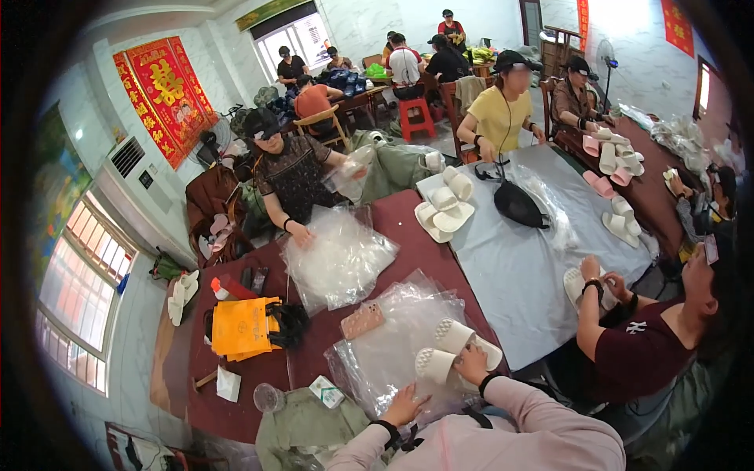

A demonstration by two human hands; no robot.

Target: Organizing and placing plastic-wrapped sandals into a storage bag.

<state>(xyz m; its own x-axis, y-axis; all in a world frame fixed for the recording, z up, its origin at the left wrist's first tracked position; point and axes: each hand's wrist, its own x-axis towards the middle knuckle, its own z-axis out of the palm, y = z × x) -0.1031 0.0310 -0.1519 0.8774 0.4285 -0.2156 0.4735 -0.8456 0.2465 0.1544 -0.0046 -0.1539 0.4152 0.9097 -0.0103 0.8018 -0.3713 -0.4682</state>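
A pair of white slippers with woven-look straps (434, 365) lies over a stack of clear plastic bags (365, 369) at the near edge of the table. My right hand (473, 366) is closed on the slippers, its fingers over their soles; part of its grip is hidden. To the left, my left hand (405, 406) rests on the edge of the bags with fingers stretched out. A phone in a pinkish case (362, 321) lies on the same stack, beyond my hands.
An orange bag (245, 328), a clear plastic cup (269, 398) and greenish cloth (310, 424) are at the left. Across the table a person handles another bag pile (339, 255). At the right, a person's hands work on white slippers (581, 286) over a grey-covered table (503, 290).
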